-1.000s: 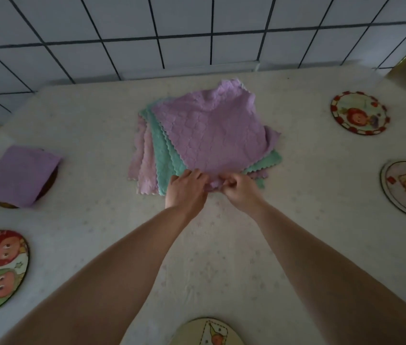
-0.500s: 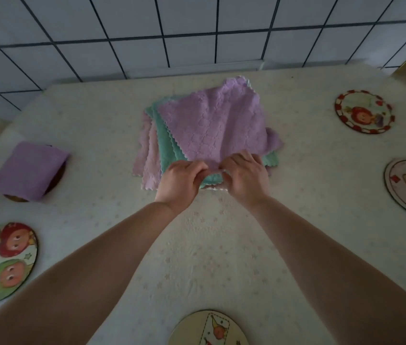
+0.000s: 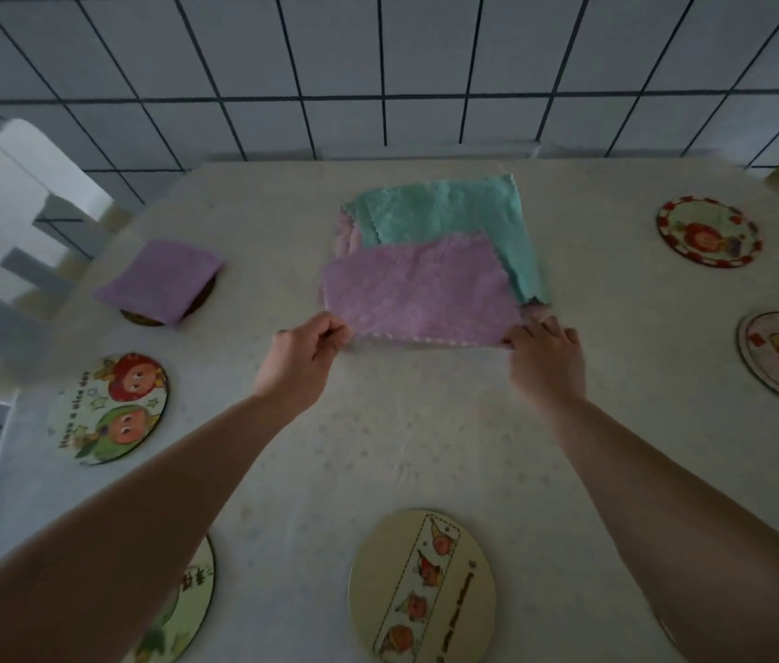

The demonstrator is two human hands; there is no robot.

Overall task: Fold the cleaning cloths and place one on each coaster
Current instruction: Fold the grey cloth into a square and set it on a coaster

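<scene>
the purple cloth (image 3: 418,291) lies folded in half at the centre of the frame, on top of the green cloth (image 3: 454,215). the left hand (image 3: 299,363) pinches its lower left corner, the right hand (image 3: 545,356) pinches its lower right corner. at the left, a folded purple cloth (image 3: 158,279) covers a coaster (image 3: 141,318).

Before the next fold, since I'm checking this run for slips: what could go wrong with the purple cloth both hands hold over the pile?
1. The left hand and right hand only pinch the near corners of the purple cloth, so a corner may slip and skew the fold.
2. It lies on the green cloth; lifting might drag that along.
3. The folded cloth overhangs its coaster and might slide off if bumped.
</scene>
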